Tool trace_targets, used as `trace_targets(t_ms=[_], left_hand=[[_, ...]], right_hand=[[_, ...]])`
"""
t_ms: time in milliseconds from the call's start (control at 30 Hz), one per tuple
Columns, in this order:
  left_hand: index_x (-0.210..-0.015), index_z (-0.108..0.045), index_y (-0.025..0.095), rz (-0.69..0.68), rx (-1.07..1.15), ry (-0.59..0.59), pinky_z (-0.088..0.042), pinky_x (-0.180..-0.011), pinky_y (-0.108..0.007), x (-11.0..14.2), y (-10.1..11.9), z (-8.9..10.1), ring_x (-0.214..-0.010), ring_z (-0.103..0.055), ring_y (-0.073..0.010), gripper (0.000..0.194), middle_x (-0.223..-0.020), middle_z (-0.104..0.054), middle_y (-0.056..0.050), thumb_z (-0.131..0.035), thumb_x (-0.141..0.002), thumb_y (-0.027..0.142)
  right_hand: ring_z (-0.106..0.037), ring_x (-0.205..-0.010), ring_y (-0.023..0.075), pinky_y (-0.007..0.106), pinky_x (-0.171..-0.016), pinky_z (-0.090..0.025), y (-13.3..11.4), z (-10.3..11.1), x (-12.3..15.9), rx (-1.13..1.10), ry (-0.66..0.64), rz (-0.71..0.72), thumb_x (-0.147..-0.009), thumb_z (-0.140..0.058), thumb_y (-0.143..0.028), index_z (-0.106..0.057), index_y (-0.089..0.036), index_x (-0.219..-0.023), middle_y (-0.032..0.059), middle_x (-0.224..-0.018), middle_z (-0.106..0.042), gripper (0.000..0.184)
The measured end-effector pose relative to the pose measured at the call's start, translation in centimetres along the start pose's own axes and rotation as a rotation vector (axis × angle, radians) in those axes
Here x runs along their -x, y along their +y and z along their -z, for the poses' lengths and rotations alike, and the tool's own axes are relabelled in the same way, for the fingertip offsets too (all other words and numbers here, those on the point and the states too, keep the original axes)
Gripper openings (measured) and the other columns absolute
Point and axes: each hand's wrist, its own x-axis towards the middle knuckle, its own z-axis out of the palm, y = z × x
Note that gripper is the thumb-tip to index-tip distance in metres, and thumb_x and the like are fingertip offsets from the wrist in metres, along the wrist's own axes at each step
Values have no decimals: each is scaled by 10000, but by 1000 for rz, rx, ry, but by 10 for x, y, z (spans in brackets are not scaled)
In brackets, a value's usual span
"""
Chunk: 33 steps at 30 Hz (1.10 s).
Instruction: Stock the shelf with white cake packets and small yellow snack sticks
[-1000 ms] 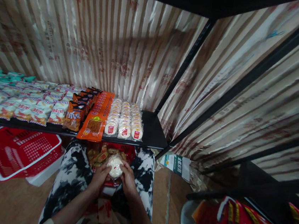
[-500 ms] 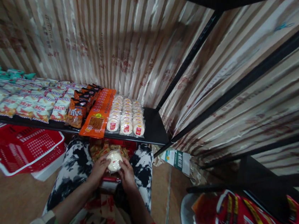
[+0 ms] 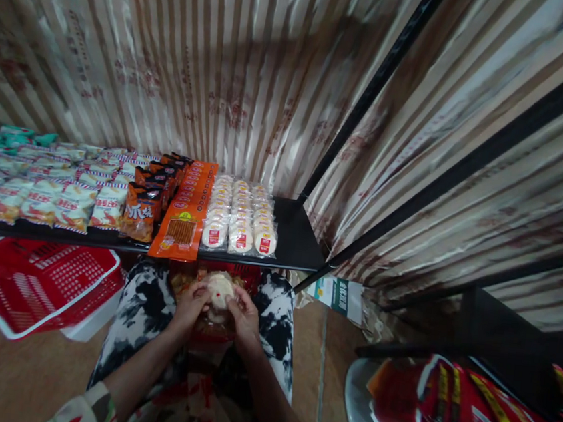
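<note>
A round, pale, plastic-wrapped pastry [image 3: 221,290] with a small red mark is held over my lap. My left hand [image 3: 194,304] grips its left edge and my right hand [image 3: 245,311] grips its right edge, fingers closed on both sides. Just under it another pale round shape shows, too hidden to make out. Behind the hands, a red basket [image 3: 254,278] between my knees holds yellowish wrapped packets, partly covered by the pastry. Similar wrapped pastries [image 3: 241,235] with red labels stand in three rows on the black shelf [image 3: 298,243] ahead.
Left of those rows lie a long orange snack packet [image 3: 182,227], dark-orange bags [image 3: 140,213] and white snack bags [image 3: 75,206]. Red baskets [image 3: 47,280] sit at lower left. A slanting black post [image 3: 368,99] rises at right, above a basket of red packets [image 3: 471,419].
The pastry has been raised and tilted a little between my hands, and its red mark now shows more clearly. The view has shifted slightly.
</note>
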Motion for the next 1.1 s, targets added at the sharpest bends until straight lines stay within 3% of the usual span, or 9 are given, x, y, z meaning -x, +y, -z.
trace_targets(t_ms=[133, 267, 333, 433, 567, 700, 800, 933, 1100], left_hand=[[-896, -595, 142, 71, 80, -80, -473, -526, -188, -3, 14, 1, -539, -605, -98, 311, -632, -632, 3, -725, -624, 216], [-1000, -582, 147, 129, 275, -228, -530, -705, -261, -2, 23, 3, -724, -671, -154, 337, -817, -694, -71, -643, -669, 150], [-1031, -584, 140, 146, 345, -259, -526, -760, -281, -1, 26, 4, -811, -672, -171, 364, -948, -696, -103, -599, -667, 136], [-1029, -587, 118, 176, 423, -286, -524, -776, -306, 0, 26, 5, -847, -667, -193, 359, -977, -691, -133, -569, -680, 202], [-932, -582, 136, 121, 406, -257, -522, -742, -310, 2, 21, 5, -812, -661, -198, 342, -900, -692, -105, -640, -663, 339], [-880, -558, 169, 26, 214, -189, -483, -608, -228, 4, 17, 4, -664, -628, -137, 441, -772, -670, -18, -755, -521, 333], [-870, -535, 175, -3, 163, -162, -445, -548, -206, 5, 15, 3, -579, -595, -114, 447, -692, -652, 9, -745, -504, 324], [-871, -508, 181, -20, 162, -107, -447, -546, -216, 6, 13, -1, -561, -595, -118, 432, -700, -662, 7, -719, -516, 306], [-867, -485, 192, -77, 143, -42, -455, -566, -218, 5, 12, -11, -586, -599, -120, 433, -712, -657, 15, -707, -508, 290]], right_hand=[[-614, -858, 201, 343, -814, -486, -10, -2, -5, 108, -48, 102, -601, -754, -370, -697, -232, -900, 25, -940, -677, 335], [-529, -1090, 235, 348, -941, -427, -16, -1, -7, 233, -66, 246, -639, -724, -321, -724, -257, -783, 37, -1167, -581, 157], [-491, -1142, 241, 347, -961, -412, -17, 0, -8, 263, -48, 253, -656, -710, -330, -725, -259, -742, 33, -1237, -535, 113], [-491, -1143, 241, 348, -956, -412, -20, 2, -9, 258, -42, 254, -661, -706, -354, -726, -256, -719, 34, -1232, -536, 115], [-509, -1125, 241, 361, -981, -379, -25, 4, -11, 293, -109, 282, -690, -687, -330, -735, -252, -721, 52, -1155, -590, 97], [-508, -1134, 231, 371, -1009, -345, -30, 3, -12, 300, -149, 280, -722, -655, -323, -738, -258, -704, 43, -1175, -602, 107], [-490, -1173, 245, 384, -1002, -359, -37, 0, -9, 220, -182, 210, -697, -674, -312, -733, -246, -736, 45, -1203, -598, 97], [-559, -1097, 254, 390, -929, -432, -40, -2, -4, 25, -199, 78, -662, -711, -308, -657, -245, -1042, 65, -1185, -616, 389], [-622, -963, 217, 344, -825, -491, -26, 1, -8, -2, -23, 79, -653, -732, -350, -514, -257, -1215, 90, -1201, -599, 609]])
